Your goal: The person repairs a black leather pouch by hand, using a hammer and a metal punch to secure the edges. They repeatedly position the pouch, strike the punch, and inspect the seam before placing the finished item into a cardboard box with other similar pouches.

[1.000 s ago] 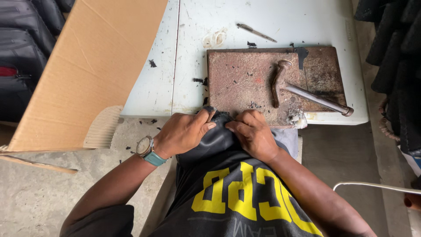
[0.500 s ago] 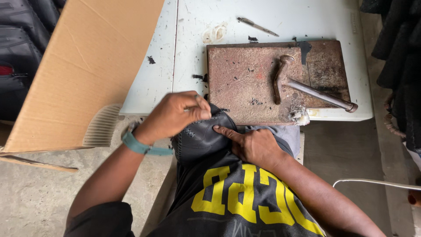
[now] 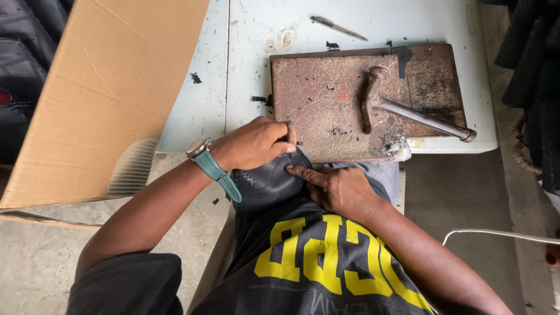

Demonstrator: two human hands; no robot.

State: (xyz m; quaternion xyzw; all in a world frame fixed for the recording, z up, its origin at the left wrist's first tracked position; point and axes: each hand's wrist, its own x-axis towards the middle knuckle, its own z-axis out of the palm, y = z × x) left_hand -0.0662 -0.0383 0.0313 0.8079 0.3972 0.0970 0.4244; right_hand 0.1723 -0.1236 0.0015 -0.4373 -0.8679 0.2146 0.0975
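The left hand (image 3: 254,143) has turned since the earlier frame, watch face now up, fingers curled and pinching the top edge of the dark leather piece (image 3: 265,184) at frame centre (on the lap). The right hand (image 3: 335,186) presses it flat, forefinger extended. Shaping step, I judge; next needs a firm pull.

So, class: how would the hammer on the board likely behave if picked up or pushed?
The hammer looks all metal, so probably heavy and stiff. Its head lies at one end, so it would likely feel top-heavy. Lying flat on the rough board, it should slide little; the round handle might roll slightly.
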